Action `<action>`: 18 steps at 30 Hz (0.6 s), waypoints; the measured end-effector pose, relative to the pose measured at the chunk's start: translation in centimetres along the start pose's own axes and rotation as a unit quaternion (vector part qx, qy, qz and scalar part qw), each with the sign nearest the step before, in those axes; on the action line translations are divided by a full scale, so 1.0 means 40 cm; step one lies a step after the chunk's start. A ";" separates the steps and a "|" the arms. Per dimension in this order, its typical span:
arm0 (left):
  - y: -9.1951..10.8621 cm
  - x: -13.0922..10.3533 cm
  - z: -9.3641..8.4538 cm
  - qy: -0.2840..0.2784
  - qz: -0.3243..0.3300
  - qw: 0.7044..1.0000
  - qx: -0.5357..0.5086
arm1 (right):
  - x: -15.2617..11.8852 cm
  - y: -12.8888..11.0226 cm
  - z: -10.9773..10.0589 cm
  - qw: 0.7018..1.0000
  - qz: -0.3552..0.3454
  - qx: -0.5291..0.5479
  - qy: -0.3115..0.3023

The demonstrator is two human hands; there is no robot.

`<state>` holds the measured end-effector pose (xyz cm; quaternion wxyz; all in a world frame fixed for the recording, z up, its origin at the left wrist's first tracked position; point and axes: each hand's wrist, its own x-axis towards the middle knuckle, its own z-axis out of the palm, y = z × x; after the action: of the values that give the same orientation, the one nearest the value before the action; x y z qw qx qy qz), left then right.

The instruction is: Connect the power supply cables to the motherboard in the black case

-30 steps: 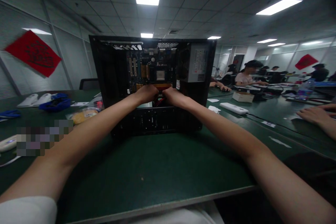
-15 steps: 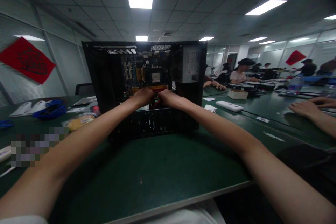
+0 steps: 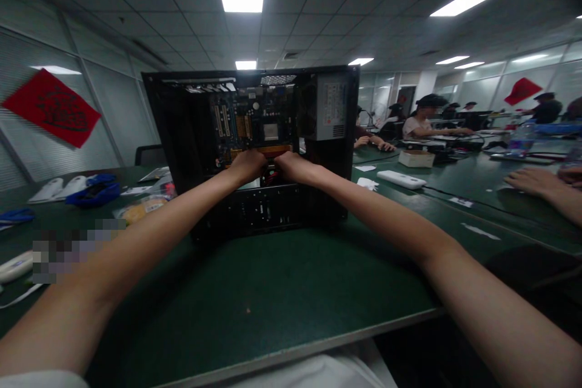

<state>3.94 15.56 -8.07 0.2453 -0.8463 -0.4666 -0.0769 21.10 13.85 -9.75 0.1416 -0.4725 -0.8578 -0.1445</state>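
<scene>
A black computer case (image 3: 268, 209) stands on the green table, its open side facing me. Inside it is a motherboard (image 3: 234, 124) with pale and yellow slots and a square silver processor (image 3: 271, 131). My left hand (image 3: 248, 166) and my right hand (image 3: 292, 166) reach into the case, close together at the orange memory slots (image 3: 278, 149) low on the board. Both hands have curled fingers, and the fingertips are hidden behind them. Red and black wires (image 3: 271, 177) show between the hands. A grey power supply (image 3: 331, 109) fills the upper right corner.
Left of the case lie a blue strap bundle (image 3: 93, 193) and a plastic bag with something orange (image 3: 144, 209). On the right are a white power strip (image 3: 401, 179), a small box (image 3: 416, 159) and another person's hands (image 3: 527, 180). Several people sit farther back.
The view has shifted slightly, so the surroundings sit a little differently in the picture. Both hands stay at the same spot inside the case, with curled fingers.
</scene>
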 end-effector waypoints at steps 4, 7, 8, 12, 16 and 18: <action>-0.004 0.006 0.008 0.007 -0.006 1.000 0.002 | 0.002 0.003 0.003 1.000 -0.003 -0.004 0.003; -0.003 0.012 0.016 0.014 -0.009 1.000 0.004 | 0.003 0.004 0.003 1.000 -0.011 0.000 0.001; -0.003 0.014 0.019 0.018 -0.009 1.000 0.004 | 0.003 0.004 0.003 1.000 -0.014 0.001 0.003; -0.004 0.022 0.030 0.030 -0.011 0.999 0.001 | 0.007 0.006 0.006 1.000 -0.022 -0.005 0.010; -0.003 0.025 0.030 0.029 -0.011 0.999 -0.009 | 0.017 0.009 0.010 0.999 -0.031 -0.016 0.018; -0.002 0.022 0.026 0.026 -0.007 0.999 -0.016 | 0.021 0.008 0.008 0.999 -0.034 -0.019 0.026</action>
<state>4.25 16.76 -8.61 0.2432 -0.8443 -0.4650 -0.1084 20.93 14.79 -9.69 0.1499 -0.4418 -0.8665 -0.1777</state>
